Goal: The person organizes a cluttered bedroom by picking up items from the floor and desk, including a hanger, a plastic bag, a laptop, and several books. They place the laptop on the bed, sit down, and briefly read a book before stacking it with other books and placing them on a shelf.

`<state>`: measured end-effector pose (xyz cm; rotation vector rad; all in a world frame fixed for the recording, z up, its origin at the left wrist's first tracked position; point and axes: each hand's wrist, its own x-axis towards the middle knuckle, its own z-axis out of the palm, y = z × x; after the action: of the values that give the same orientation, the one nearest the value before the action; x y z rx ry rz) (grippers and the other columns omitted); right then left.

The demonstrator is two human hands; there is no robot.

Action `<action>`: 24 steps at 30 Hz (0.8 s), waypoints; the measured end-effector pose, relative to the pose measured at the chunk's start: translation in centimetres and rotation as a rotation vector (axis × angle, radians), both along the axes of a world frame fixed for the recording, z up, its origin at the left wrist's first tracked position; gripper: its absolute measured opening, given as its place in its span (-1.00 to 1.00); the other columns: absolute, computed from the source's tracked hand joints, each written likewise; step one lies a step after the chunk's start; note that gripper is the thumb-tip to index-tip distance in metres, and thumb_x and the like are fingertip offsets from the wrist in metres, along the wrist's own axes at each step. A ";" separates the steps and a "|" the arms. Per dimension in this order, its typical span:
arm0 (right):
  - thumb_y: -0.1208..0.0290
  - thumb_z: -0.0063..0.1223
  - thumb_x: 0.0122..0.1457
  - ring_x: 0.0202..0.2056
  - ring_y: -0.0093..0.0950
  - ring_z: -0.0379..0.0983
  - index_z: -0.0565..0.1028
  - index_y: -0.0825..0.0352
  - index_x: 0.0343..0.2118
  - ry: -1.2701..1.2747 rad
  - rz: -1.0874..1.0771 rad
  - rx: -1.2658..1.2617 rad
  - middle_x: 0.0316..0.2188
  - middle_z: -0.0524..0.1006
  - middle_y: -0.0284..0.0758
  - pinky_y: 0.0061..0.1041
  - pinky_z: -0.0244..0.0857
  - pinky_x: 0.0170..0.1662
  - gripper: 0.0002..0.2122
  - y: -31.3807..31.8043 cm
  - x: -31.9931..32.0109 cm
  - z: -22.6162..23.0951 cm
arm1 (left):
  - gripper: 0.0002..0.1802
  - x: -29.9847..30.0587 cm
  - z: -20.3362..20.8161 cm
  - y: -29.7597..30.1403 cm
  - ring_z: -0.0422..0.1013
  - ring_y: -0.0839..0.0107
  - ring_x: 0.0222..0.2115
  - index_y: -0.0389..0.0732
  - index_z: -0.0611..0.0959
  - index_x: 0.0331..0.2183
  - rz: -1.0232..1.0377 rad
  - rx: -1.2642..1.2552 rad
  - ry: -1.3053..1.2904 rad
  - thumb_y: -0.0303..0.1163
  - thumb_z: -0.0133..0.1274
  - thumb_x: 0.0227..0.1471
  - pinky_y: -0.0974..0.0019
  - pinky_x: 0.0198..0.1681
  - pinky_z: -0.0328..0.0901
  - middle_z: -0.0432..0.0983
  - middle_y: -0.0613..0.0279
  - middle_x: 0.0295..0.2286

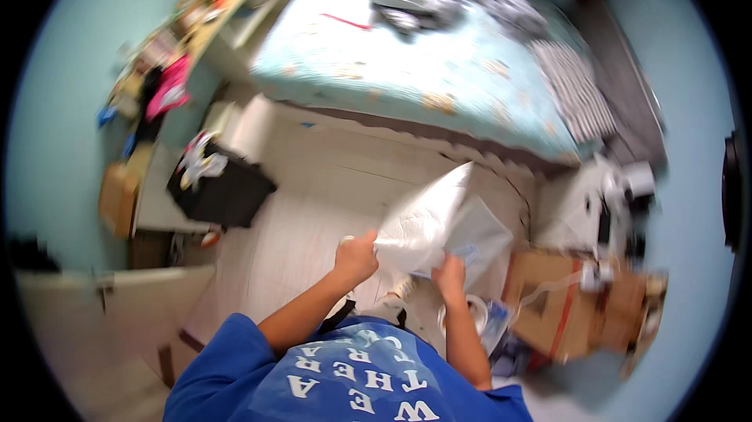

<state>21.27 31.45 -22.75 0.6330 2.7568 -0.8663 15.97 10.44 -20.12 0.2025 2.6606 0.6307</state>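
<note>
In front of my body, above the floor, I hold a shiny white plastic bag [423, 220], blurred by motion. My left hand [356, 258] is closed on its left edge, thumb toward the bag. On the lower right, my right hand [449, 276] grips it too, fingers curled. A greyer translucent panel [486, 232] with a small blue mark spreads to the right behind the silvery part. Whether both parts are one piece I cannot tell.
Ahead stands a bed [376, 77] with crumpled grey cloth [501, 3] and a striped cloth [576, 89]. At the left are a black bin [223, 191] and a cluttered shelf [205, 30]. Cardboard boxes [548, 297] and a white roll [474, 312] lie at the right.
</note>
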 end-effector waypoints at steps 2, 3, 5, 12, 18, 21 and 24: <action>0.27 0.02 0.10 -0.45 -0.03 0.45 0.48 0.41 -0.53 -0.103 0.049 0.103 -0.50 0.53 -0.07 -0.13 0.33 -0.34 -0.74 -3.3 0.1 -3.1 | -0.84 0.7 -2.2 -5.1 0.46 -0.07 -0.44 -0.16 0.50 -0.43 0.225 -0.006 0.021 -0.29 0.04 -0.04 -0.05 -0.39 0.31 0.52 0.00 -0.56; 0.28 0.02 0.09 -0.45 -0.02 0.45 0.49 0.41 -0.52 -0.046 0.097 0.011 -0.52 0.52 -0.05 -0.14 0.31 -0.36 -0.75 -4.8 0.0 -3.9 | -0.83 2.0 -2.8 -7.7 0.46 -0.07 -0.45 -0.15 0.50 -0.42 0.321 -0.023 -0.048 -0.28 0.04 -0.03 -0.06 -0.38 0.30 0.51 0.00 -0.58; 0.30 0.03 0.08 -0.45 -0.02 0.45 0.51 0.40 -0.49 -0.015 0.129 -0.147 -0.55 0.50 -0.01 -0.15 0.29 -0.38 -0.78 -7.7 -0.5 -5.3 | -0.77 3.9 -4.1 -11.3 0.47 -0.05 -0.42 -0.17 0.49 -0.35 0.530 0.051 -0.072 -0.24 0.07 -0.02 -0.02 -0.35 0.33 0.53 -0.02 -0.51; 0.39 0.00 0.04 -0.58 -0.35 0.51 0.52 0.48 -0.51 0.060 0.418 -0.189 -0.63 0.53 -0.12 -0.35 0.34 -0.45 -0.79 -22.0 -14.3 -3.4 | -0.44 0.5 -5.9 -22.8 0.49 0.11 -0.25 -0.28 0.36 -0.14 1.052 0.356 0.085 -0.11 0.18 -0.03 0.15 -0.16 0.35 0.52 -0.03 -0.28; 0.45 -0.03 -0.02 -0.53 -0.36 0.52 0.53 0.44 -0.40 0.050 0.398 -0.451 -0.60 0.55 -0.16 -0.42 0.37 -0.38 -0.81 -31.1 -24.1 -0.9 | -0.32 -3.6 -8.0 -29.9 0.49 0.03 -0.23 -0.37 0.45 -0.13 0.985 0.642 -0.070 -0.05 0.21 -0.17 0.17 -0.12 0.36 0.54 -0.17 -0.29; 0.51 -0.05 -0.01 -0.45 -0.38 0.53 0.52 0.44 -0.32 0.095 0.418 -0.476 -0.50 0.58 -0.15 -0.43 0.36 -0.32 -0.80 -33.8 -29.5 -1.5 | -0.42 -7.5 -7.3 -31.5 0.49 -0.03 -0.26 -0.31 0.50 -0.13 0.988 0.373 -0.062 -0.12 0.17 -0.15 0.16 -0.14 0.37 0.55 -0.18 -0.32; 0.56 -0.09 0.03 -0.47 -0.48 0.48 0.50 0.44 -0.30 0.082 0.452 -0.586 -0.47 0.55 -0.26 -0.48 0.37 -0.40 -0.81 -35.5 -35.2 -3.7 | -0.48 -12.6 -7.2 -32.8 0.50 -0.03 -0.30 -0.27 0.50 -0.09 1.083 0.345 -0.057 -0.16 0.09 -0.06 0.13 -0.14 0.37 0.57 -0.08 -0.32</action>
<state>-13.98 -4.06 -26.41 -0.1262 2.3583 -1.4911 3.37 -22.37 -27.32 -1.2074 2.4024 1.3542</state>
